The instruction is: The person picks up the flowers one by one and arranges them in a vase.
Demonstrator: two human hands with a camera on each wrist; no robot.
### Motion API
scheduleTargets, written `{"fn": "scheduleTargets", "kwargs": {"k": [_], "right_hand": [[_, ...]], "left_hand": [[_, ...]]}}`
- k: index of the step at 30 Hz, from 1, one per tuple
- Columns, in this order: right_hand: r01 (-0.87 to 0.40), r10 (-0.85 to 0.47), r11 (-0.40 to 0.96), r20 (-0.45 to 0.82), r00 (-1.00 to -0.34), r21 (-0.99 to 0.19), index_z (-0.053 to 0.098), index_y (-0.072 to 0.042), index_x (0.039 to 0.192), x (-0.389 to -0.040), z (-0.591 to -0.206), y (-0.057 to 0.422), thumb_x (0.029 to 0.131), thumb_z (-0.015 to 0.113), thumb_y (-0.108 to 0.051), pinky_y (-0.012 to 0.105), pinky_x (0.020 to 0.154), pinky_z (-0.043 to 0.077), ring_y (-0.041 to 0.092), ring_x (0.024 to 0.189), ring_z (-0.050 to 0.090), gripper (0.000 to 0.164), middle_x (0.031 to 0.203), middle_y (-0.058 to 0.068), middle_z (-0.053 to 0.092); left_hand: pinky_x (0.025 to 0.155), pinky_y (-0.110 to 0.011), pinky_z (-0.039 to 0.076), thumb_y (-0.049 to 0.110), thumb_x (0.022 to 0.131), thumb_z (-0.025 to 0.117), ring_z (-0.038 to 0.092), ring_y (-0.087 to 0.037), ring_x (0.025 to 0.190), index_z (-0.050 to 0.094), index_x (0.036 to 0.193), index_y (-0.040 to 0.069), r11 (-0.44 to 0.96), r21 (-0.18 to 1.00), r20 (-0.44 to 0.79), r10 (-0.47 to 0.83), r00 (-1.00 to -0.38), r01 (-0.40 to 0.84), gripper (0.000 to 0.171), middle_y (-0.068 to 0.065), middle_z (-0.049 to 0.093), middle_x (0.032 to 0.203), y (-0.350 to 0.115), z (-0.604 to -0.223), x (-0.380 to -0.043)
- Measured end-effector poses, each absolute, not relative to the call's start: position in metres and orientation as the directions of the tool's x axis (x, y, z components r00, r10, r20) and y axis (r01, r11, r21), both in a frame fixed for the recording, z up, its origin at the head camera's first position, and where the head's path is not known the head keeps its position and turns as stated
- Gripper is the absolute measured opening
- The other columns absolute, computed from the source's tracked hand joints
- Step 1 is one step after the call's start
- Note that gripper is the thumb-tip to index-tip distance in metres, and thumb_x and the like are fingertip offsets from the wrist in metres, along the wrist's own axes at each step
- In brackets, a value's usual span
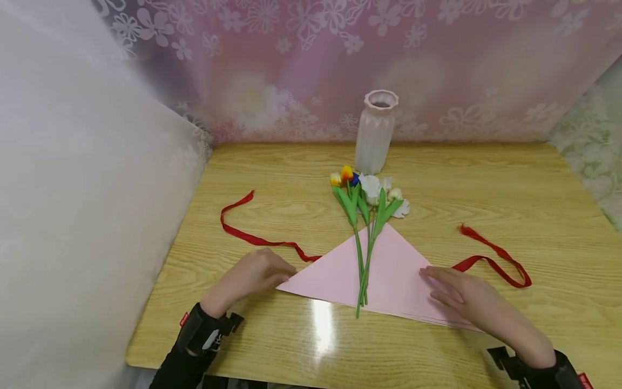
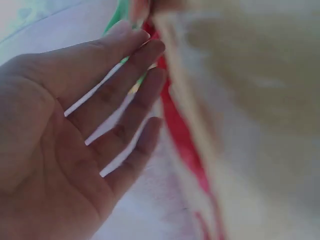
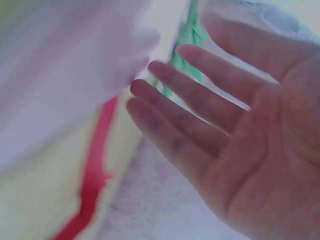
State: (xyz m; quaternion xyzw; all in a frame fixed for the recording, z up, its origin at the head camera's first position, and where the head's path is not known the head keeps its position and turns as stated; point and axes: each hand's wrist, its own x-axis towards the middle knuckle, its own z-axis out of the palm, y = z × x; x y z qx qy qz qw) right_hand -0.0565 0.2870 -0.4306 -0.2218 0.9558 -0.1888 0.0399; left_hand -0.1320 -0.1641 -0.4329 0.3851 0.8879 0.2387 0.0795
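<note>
Right hand (image 1: 473, 300), fingers loose, is over the right side of the pink paper (image 1: 330, 283); left hand (image 1: 255, 273), also gripping nothing, is at its left corner. Paper lies on the table (image 1: 534, 189) beneath the flowers (image 1: 381, 210). Likely light, creases easily: pinch outer corners.

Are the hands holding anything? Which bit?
Nothing looks held: the left hand is by the left corner of the paper, the right hand over its right side.
</note>
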Motion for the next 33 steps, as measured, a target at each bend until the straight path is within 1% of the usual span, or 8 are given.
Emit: {"fn": "scheduleTargets", "kwargs": {"k": [5,7,10,13,16,18,26,33], "right_hand": [[-0.392,-0.336,0.837,0.207,-0.919,-0.382,0.07,-0.011,0.126,-0.085,-0.398,0.286,0.09,0.077,-0.014,0.034,0.061,0.055,0.026,0.083,0.072,0.037,0.117,0.012,0.073],[-0.396,-0.302,0.827,0.278,-0.912,-0.399,0.068,-0.011,0.13,-0.101,-0.387,0.286,0.091,0.076,-0.014,0.044,0.067,0.057,0.032,0.09,0.071,0.04,0.12,0.014,0.071],[-0.372,-0.232,0.796,0.326,-0.916,-0.478,0.06,-0.012,0.14,-0.13,-0.371,0.284,0.095,0.073,-0.014,0.046,0.084,0.056,0.037,0.109,0.066,0.047,0.131,0.016,0.065],[-0.323,-0.16,0.732,0.309,-0.938,-0.6,0.049,-0.014,0.15,-0.167,-0.357,0.279,0.097,0.071,-0.017,0.049,0.099,0.05,0.037,0.124,0.056,0.057,0.143,0.017,0.057],[-0.254,-0.108,0.65,0.244,-0.964,-0.716,0.037,-0.017,0.157,-0.211,-0.35,0.271,0.098,0.069,-0.024,0.062,0.101,0.044,0.042,0.134,0.048,0.067,0.153,0.018,0.046],[-0.222,-0.076,0.61,0.222,-0.972,-0.761,0.031,-0.019,0.16,-0.241,-0.351,0.263,0.098,0.07,-0.028,0.061,0.105,0.043,0.042,0.137,0.045,0.074,0.156,0.018,0.042],[-0.168,-0.047,0.419,0.163,-0.986,-0.892,0.01,-0.022,0.164,-0.317,-0.371,0.228,0.091,0.077,-0.026,0.055,0.115,0.035,0.042,0.147,0.03,0.099,0.163,0.021,0.022],[-0.221,-0.062,0.389,0.214,-0.975,-0.894,0.01,-0.021,0.163,-0.342,-0.384,0.216,0.089,0.079,-0.026,0.057,0.115,0.034,0.038,0.147,0.032,0.101,0.164,0.014,0.022]], "left_hand": [[0.08,-0.037,0.058,0.017,0.098,0.068,0.072,-0.02,0.097,0.075,0.118,0.007,0.665,0.495,-0.043,0.661,-0.749,0.559,0.024,-0.006,0.075,0.113,-0.164,-0.394,-0.162],[0.082,-0.039,0.057,0.02,0.1,0.066,0.071,-0.02,0.098,0.074,0.122,0.007,0.672,0.493,-0.039,0.652,-0.757,0.552,0.026,-0.007,0.075,0.115,-0.158,-0.375,-0.179],[0.088,-0.04,0.056,0.021,0.102,0.063,0.068,-0.021,0.101,0.071,0.126,0.008,0.653,0.491,0.037,0.646,-0.763,0.577,0.028,-0.006,0.074,0.115,-0.141,-0.35,-0.21],[0.091,-0.036,0.055,0.023,0.104,0.06,0.067,-0.02,0.103,0.067,0.131,0.009,0.627,0.505,0.161,0.607,-0.778,0.593,0.031,-0.007,0.072,0.118,-0.116,-0.334,-0.245],[0.094,-0.033,0.054,0.026,0.105,0.059,0.066,-0.021,0.109,0.06,0.138,0.009,0.594,0.541,0.265,0.552,-0.791,0.595,0.038,-0.009,0.069,0.126,-0.084,-0.326,-0.281],[0.096,-0.033,0.053,0.028,0.104,0.06,0.064,-0.023,0.116,0.055,0.143,0.007,0.573,0.576,0.301,0.514,-0.803,0.583,0.044,-0.011,0.065,0.133,-0.061,-0.325,-0.302],[0.112,-0.029,0.04,0.047,0.096,0.067,0.045,-0.02,0.14,0.032,0.157,0.007,0.589,0.644,0.273,0.419,-0.866,0.489,0.081,-0.012,0.044,0.155,0.016,-0.334,-0.354],[0.108,-0.025,0.042,0.047,0.094,0.071,0.047,-0.015,0.138,0.032,0.157,0.009,0.531,0.704,0.285,0.396,-0.873,0.471,0.083,-0.007,0.048,0.152,0.044,-0.339,-0.375]]}}
